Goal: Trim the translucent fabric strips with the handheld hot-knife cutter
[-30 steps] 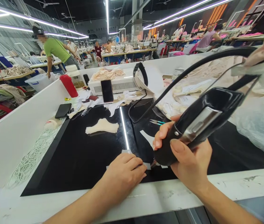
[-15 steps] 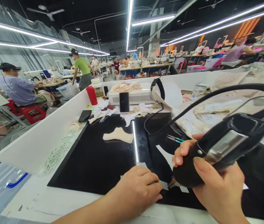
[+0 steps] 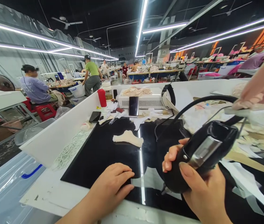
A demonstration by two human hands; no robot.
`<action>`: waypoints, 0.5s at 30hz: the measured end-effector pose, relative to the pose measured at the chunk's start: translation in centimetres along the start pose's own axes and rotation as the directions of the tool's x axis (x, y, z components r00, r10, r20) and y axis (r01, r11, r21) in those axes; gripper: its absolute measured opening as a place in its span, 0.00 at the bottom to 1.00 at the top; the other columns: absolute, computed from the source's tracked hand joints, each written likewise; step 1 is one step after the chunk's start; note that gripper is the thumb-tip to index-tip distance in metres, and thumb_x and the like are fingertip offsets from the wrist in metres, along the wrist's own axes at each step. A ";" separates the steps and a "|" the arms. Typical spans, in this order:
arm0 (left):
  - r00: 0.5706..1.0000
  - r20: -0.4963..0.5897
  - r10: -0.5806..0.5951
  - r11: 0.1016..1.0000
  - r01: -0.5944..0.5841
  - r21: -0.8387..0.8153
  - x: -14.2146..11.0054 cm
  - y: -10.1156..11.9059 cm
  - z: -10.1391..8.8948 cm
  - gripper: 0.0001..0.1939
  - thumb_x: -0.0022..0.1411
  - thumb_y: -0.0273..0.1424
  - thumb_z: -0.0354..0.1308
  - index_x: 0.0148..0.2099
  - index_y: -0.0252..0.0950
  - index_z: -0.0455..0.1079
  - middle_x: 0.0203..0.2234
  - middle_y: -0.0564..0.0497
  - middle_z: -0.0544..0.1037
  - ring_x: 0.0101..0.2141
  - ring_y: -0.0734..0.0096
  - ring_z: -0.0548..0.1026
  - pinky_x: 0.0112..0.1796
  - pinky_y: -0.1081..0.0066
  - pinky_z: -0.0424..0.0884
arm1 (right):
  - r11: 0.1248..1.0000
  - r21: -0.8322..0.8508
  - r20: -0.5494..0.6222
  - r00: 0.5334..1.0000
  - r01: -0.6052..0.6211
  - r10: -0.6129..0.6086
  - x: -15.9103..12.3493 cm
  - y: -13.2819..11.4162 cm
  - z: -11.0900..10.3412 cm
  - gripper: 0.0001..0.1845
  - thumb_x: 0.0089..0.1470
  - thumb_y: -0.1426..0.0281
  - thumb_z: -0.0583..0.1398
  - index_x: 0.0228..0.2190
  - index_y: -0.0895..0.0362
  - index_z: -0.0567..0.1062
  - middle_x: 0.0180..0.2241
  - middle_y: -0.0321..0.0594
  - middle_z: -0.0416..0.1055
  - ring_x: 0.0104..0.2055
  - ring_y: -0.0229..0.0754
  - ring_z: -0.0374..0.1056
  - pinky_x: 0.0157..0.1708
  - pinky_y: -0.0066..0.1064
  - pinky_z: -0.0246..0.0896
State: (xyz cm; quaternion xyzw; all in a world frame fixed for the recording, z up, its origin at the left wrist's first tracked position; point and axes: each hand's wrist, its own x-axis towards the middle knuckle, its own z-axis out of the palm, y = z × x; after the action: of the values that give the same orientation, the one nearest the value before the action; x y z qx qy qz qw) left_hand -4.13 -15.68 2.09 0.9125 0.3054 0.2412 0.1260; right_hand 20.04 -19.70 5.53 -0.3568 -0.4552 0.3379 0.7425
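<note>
My right hand is wrapped around a bulky black corded power tool with a shiny metal plate on its side. Its narrow tip points down at the right end of a thin, whitish translucent piece on the black work mat. At the left edge of that piece lies my left hand, palm down, fingers stretched and thumb apart. Its fingertips are at the edge; I cannot tell whether they press on it. Farther back on the mat sits a cream shaped fabric piece.
A thick black cable arcs above the mat's right side. White strips and fabric heaps lie right. At the back are a phone, a white vented box and a red cup. Pale green cord lies left. People work beyond.
My left hand has shifted left and loosened, uncovering more of the whitish piece. The power tool stays in my right hand. The camera view has turned, showing white strips at right.
</note>
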 end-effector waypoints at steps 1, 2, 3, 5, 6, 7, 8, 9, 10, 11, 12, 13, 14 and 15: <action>1.000 0.001 -0.024 1.000 0.024 -0.005 -0.3 -0.2 0.0 0.16 0.66 0.25 0.65 0.56 0.39 0.75 0.51 0.47 0.80 0.50 0.62 0.79 0.54 0.62 0.77 | 1.000 0.003 0.005 1.000 -0.003 0.003 0.0 0.1 0.2 0.17 0.59 0.61 0.68 0.48 0.46 0.73 0.34 0.36 0.72 0.28 0.40 0.72 0.29 0.36 0.73; 0.999 0.000 -0.042 0.999 0.042 -0.008 -0.6 -0.3 -0.1 0.16 0.66 0.25 0.65 0.56 0.39 0.75 0.51 0.47 0.80 0.50 0.61 0.79 0.54 0.62 0.78 | 1.000 0.005 0.011 1.000 -0.004 0.004 0.0 0.2 0.5 0.17 0.59 0.61 0.68 0.48 0.46 0.73 0.34 0.36 0.72 0.27 0.40 0.72 0.29 0.36 0.74; 0.998 -0.002 -0.055 0.998 0.055 -0.012 -0.8 -0.4 -0.1 0.17 0.65 0.25 0.65 0.55 0.39 0.75 0.51 0.47 0.79 0.50 0.61 0.79 0.54 0.62 0.78 | 1.000 0.007 0.018 1.000 -0.003 0.002 0.1 0.3 0.7 0.17 0.59 0.61 0.68 0.48 0.46 0.73 0.34 0.36 0.72 0.27 0.40 0.72 0.29 0.36 0.74; 0.998 -0.011 -0.070 0.997 0.069 -0.018 -1.0 -0.6 0.0 0.17 0.65 0.25 0.66 0.55 0.39 0.75 0.51 0.46 0.79 0.50 0.61 0.79 0.54 0.62 0.78 | 1.000 0.010 0.033 0.999 0.007 -0.007 0.1 0.5 1.1 0.17 0.59 0.62 0.68 0.48 0.47 0.73 0.34 0.36 0.73 0.28 0.40 0.72 0.29 0.36 0.74; 0.997 -0.014 -0.075 0.997 0.075 -0.022 -1.1 -0.6 0.0 0.17 0.65 0.26 0.66 0.56 0.39 0.75 0.51 0.46 0.79 0.50 0.61 0.78 0.54 0.61 0.78 | 1.000 0.010 0.037 0.999 0.011 -0.012 0.2 0.6 1.4 0.17 0.59 0.63 0.68 0.49 0.47 0.72 0.34 0.36 0.73 0.28 0.40 0.72 0.30 0.36 0.74; 0.996 -0.017 -0.083 0.996 0.082 -0.027 -1.1 -0.7 0.0 0.17 0.65 0.26 0.66 0.56 0.39 0.75 0.51 0.46 0.79 0.50 0.61 0.78 0.54 0.61 0.77 | 1.000 0.013 0.041 0.999 0.017 -0.017 0.2 0.6 1.7 0.17 0.59 0.63 0.68 0.49 0.47 0.72 0.34 0.36 0.73 0.28 0.40 0.72 0.30 0.36 0.74; 0.996 -0.018 -0.090 0.996 0.089 -0.031 -1.1 -0.7 0.0 0.17 0.65 0.27 0.66 0.56 0.40 0.75 0.51 0.46 0.79 0.50 0.61 0.78 0.54 0.61 0.77 | 1.000 0.017 0.042 0.999 0.019 -0.019 0.2 0.6 1.9 0.17 0.59 0.63 0.68 0.48 0.47 0.72 0.33 0.35 0.73 0.28 0.40 0.72 0.30 0.36 0.74; 0.995 -0.021 -0.096 0.995 0.096 -0.035 -1.2 -0.7 0.0 0.17 0.65 0.28 0.66 0.56 0.40 0.75 0.51 0.46 0.79 0.50 0.61 0.78 0.54 0.61 0.78 | 1.000 0.022 0.038 0.999 0.015 -0.016 0.3 0.6 2.3 0.17 0.59 0.64 0.68 0.48 0.47 0.73 0.33 0.35 0.73 0.28 0.40 0.72 0.30 0.36 0.73; 0.994 -0.024 -0.104 0.994 0.103 -0.038 -1.2 -0.7 0.0 0.17 0.65 0.28 0.66 0.56 0.40 0.75 0.50 0.46 0.79 0.50 0.61 0.78 0.53 0.60 0.78 | 1.000 0.029 0.032 0.999 0.008 -0.009 0.3 0.5 2.6 0.17 0.58 0.64 0.68 0.47 0.47 0.73 0.33 0.35 0.73 0.28 0.40 0.72 0.30 0.35 0.73; 0.994 -0.024 -0.110 0.993 0.109 -0.040 -1.2 -0.7 -0.1 0.17 0.65 0.29 0.66 0.56 0.40 0.76 0.50 0.46 0.79 0.49 0.61 0.78 0.53 0.60 0.78 | 0.999 0.038 0.025 1.000 0.002 -0.002 0.3 0.4 2.9 0.17 0.58 0.64 0.69 0.47 0.47 0.73 0.33 0.34 0.72 0.28 0.39 0.71 0.30 0.35 0.73; 0.993 -0.024 -0.116 0.993 0.115 -0.041 -1.2 -0.8 -0.1 0.16 0.65 0.29 0.67 0.55 0.39 0.76 0.50 0.45 0.79 0.49 0.60 0.78 0.52 0.60 0.78 | 0.999 0.048 0.017 1.000 -0.004 0.003 0.3 0.3 3.2 0.17 0.57 0.64 0.69 0.47 0.47 0.73 0.33 0.33 0.72 0.28 0.39 0.71 0.30 0.35 0.72; 0.992 -0.017 -0.123 0.992 0.122 -0.042 -1.2 -0.8 -0.1 0.17 0.64 0.29 0.67 0.55 0.38 0.76 0.50 0.45 0.78 0.49 0.60 0.78 0.52 0.59 0.77 | 0.998 0.058 0.011 1.000 -0.005 0.004 0.4 0.2 3.6 0.18 0.56 0.63 0.70 0.47 0.47 0.73 0.33 0.33 0.72 0.28 0.39 0.70 0.30 0.35 0.72; 0.992 -0.006 -0.126 0.991 0.125 -0.043 -1.3 -0.8 -0.2 0.17 0.64 0.29 0.68 0.54 0.38 0.76 0.50 0.45 0.78 0.50 0.59 0.77 0.53 0.58 0.77 | 0.998 0.068 0.006 1.000 -0.003 0.002 0.4 0.1 3.9 0.19 0.55 0.63 0.70 0.47 0.47 0.73 0.32 0.32 0.72 0.28 0.40 0.70 0.30 0.35 0.71; 0.991 0.004 -0.130 0.990 0.130 -0.045 -1.3 -0.8 -0.2 0.17 0.64 0.30 0.68 0.54 0.37 0.76 0.50 0.44 0.78 0.50 0.59 0.77 0.53 0.58 0.76 | 0.997 0.076 0.002 1.000 -0.002 0.002 0.5 0.1 4.1 0.20 0.55 0.63 0.71 0.47 0.47 0.73 0.32 0.32 0.72 0.28 0.40 0.70 0.30 0.35 0.71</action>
State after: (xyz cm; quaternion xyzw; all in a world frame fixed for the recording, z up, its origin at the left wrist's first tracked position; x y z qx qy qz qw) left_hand -5.52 -15.82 1.51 0.8877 0.3586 0.2389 0.1623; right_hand 16.39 -18.34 7.04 -0.3285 -0.4423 0.3561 0.7547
